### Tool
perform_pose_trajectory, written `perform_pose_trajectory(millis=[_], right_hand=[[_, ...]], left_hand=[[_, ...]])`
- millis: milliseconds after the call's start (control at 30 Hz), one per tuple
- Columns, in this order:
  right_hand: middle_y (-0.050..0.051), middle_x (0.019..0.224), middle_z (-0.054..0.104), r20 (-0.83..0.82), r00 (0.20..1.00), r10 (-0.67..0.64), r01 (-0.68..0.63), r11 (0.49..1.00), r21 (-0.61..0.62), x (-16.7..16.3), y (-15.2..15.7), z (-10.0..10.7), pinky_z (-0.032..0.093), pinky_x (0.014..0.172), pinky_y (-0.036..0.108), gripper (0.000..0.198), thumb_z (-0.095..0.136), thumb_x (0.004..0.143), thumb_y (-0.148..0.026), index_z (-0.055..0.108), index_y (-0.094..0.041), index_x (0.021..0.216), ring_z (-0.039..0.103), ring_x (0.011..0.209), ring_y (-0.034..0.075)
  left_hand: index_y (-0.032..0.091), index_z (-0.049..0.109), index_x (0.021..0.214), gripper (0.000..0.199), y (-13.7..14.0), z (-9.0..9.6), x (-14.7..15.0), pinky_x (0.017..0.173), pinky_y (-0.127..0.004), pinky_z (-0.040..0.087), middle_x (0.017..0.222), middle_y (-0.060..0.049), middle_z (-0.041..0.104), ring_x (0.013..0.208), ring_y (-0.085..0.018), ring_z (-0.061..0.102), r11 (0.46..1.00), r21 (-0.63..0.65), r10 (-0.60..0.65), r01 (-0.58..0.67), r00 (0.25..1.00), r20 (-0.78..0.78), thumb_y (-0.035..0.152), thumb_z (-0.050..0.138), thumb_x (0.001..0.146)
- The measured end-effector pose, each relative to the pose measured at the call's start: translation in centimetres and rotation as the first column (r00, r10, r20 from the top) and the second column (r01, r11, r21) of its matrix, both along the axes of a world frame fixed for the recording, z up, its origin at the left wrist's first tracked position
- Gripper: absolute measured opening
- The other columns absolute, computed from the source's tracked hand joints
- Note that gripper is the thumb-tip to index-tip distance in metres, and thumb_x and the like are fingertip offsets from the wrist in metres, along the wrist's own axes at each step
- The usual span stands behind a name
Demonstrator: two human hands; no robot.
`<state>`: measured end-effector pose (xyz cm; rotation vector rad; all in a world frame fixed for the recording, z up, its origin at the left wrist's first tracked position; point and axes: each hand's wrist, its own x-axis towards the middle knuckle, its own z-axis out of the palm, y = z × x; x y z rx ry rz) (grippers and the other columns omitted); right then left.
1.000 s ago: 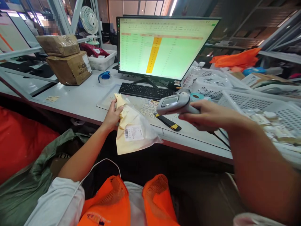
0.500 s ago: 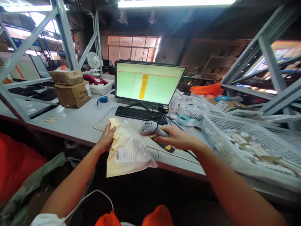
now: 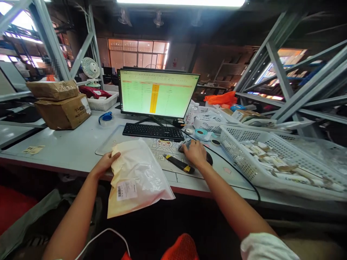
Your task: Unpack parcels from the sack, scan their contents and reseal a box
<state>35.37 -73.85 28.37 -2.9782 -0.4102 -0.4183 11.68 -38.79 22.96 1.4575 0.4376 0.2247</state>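
Note:
My left hand (image 3: pixel 108 162) is closed on the upper left edge of a pale yellow and whitish plastic mailing bag (image 3: pixel 146 166). The bag hangs tilted over the desk's front edge, its white barcode label (image 3: pixel 127 190) facing me. My right hand (image 3: pixel 195 151) is wrapped over a grey barcode scanner (image 3: pixel 182 145) low at the desk mat; its fingers cover much of the scanner. A dark rounded thing (image 3: pixel 209 158) shows beside the wrist, partly hidden. Between the bag and my right hand lies a black and yellow utility knife (image 3: pixel 179 163).
Behind the hands stand a keyboard (image 3: pixel 153 131) and a monitor (image 3: pixel 159 92) showing a spreadsheet. White baskets (image 3: pixel 238 159) with small packets fill the right side. Cardboard boxes (image 3: pixel 63 112), blue-handled tape (image 3: pixel 105 118) and a fan (image 3: pixel 90 68) are leftward. A black cable (image 3: pixel 245 177) crosses the mat.
My right hand has lowered the scanner away from the bag toward the mat. The bag, still in my left hand, has turned flatter toward me. The camera view has shifted right.

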Motion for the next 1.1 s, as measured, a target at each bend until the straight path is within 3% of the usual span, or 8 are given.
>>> perform_pose_trajectory(millis=[100, 267, 533, 767, 900, 967, 1033, 1100], right_hand=[[0.023, 0.139, 0.058, -0.068, 0.988, 0.136, -0.133, 0.990, 0.046, 1.6, 4.0, 0.7, 0.039, 0.108, 0.041, 0.052, 0.034, 0.105, -0.036, 0.042, -0.011, 0.150, 0.052, 0.131, 0.033], [0.020, 0.133, 0.063, -0.300, 0.932, 0.203, -0.209, 0.978, 0.014, 4.6, 10.6, -0.7, 0.046, 0.101, 0.040, 0.047, 0.051, 0.097, -0.028, 0.054, -0.014, 0.142, 0.060, 0.122, 0.032], [0.027, 0.132, 0.062, -0.322, 0.933, 0.161, -0.164, 0.986, 0.017, 5.6, 12.2, -0.8, 0.047, 0.100, 0.044, 0.040, 0.050, 0.096, -0.024, 0.062, -0.007, 0.129, 0.060, 0.122, 0.036], [0.019, 0.136, 0.063, -0.260, 0.933, 0.250, -0.222, 0.966, 0.133, 1.9, 12.9, -0.3, 0.045, 0.104, 0.040, 0.052, 0.044, 0.097, -0.029, 0.051, -0.015, 0.147, 0.059, 0.126, 0.031], [0.017, 0.142, 0.060, -0.254, 0.866, 0.430, -0.391, 0.900, 0.191, -3.1, 13.7, -0.7, 0.046, 0.106, 0.037, 0.057, 0.035, 0.095, -0.030, 0.050, -0.010, 0.146, 0.061, 0.125, 0.028], [0.023, 0.142, 0.058, -0.233, 0.831, 0.505, -0.466, 0.861, 0.205, -4.5, 13.4, -1.9, 0.048, 0.106, 0.045, 0.064, 0.027, 0.093, -0.034, 0.050, -0.006, 0.146, 0.063, 0.123, 0.032], [0.023, 0.131, 0.065, -0.192, 0.816, 0.545, -0.488, 0.828, 0.278, -4.0, 13.0, -4.0, 0.053, 0.101, 0.047, 0.069, 0.026, 0.090, -0.050, 0.055, -0.018, 0.143, 0.068, 0.114, 0.035], [0.021, 0.104, 0.074, -0.181, 0.792, 0.583, -0.560, 0.812, 0.163, -2.1, 13.0, -6.8, 0.057, 0.083, 0.053, 0.068, 0.021, 0.088, -0.062, 0.057, -0.038, 0.141, 0.071, 0.102, 0.040]], left_hand=[[0.012, 0.070, 0.088, 0.064, -0.3, -0.4, 0.0, 0.055, -0.026, 0.045, 0.079, -0.008, 0.071, 0.065, -0.019, 0.062, 0.988, 0.153, -0.003, 0.012, 0.998, -0.055, 0.067, 0.084, 0.059], [0.012, 0.071, 0.081, 0.061, -0.6, -0.8, 0.1, 0.052, -0.025, 0.042, 0.075, -0.008, 0.070, 0.062, -0.019, 0.059, 0.958, 0.287, 0.041, -0.025, 0.998, -0.051, 0.067, 0.082, 0.060], [0.012, 0.070, 0.074, 0.057, -0.7, -1.3, 0.1, 0.051, -0.025, 0.039, 0.072, -0.008, 0.068, 0.062, -0.018, 0.057, 0.921, 0.385, 0.069, -0.063, 0.998, -0.003, 0.069, 0.075, 0.067], [0.011, 0.071, 0.086, 0.056, -0.6, -0.9, 0.6, 0.057, -0.028, 0.048, 0.080, -0.010, 0.073, 0.067, -0.022, 0.064, 0.918, 0.397, -0.028, 0.010, 0.999, 0.041, 0.064, 0.078, 0.068], [0.011, 0.071, 0.101, 0.043, -2.3, 0.7, -0.2, 0.082, -0.036, 0.055, 0.102, -0.014, 0.076, 0.094, -0.029, 0.070, 0.888, 0.458, -0.021, -0.032, 0.994, 0.110, 0.046, 0.075, 0.076], [0.014, 0.070, 0.108, 0.035, -2.9, 1.7, -1.1, 0.097, -0.036, 0.051, 0.115, -0.013, 0.074, 0.110, -0.028, 0.067, 0.861, 0.490, 0.073, -0.139, 0.986, 0.151, 0.035, 0.073, 0.080], [0.017, 0.070, 0.109, 0.033, -2.3, 3.1, -2.9, 0.102, -0.038, 0.049, 0.116, -0.012, 0.075, 0.110, -0.028, 0.068, 0.813, 0.542, 0.136, -0.215, 0.974, 0.181, 0.034, 0.074, 0.081], [0.017, 0.068, 0.115, 0.034, -0.8, 5.5, -6.8, 0.100, -0.041, 0.051, 0.111, -0.013, 0.075, 0.105, -0.029, 0.070, 0.685, 0.700, 0.063, -0.203, 0.973, 0.221, 0.038, 0.069, 0.088]])
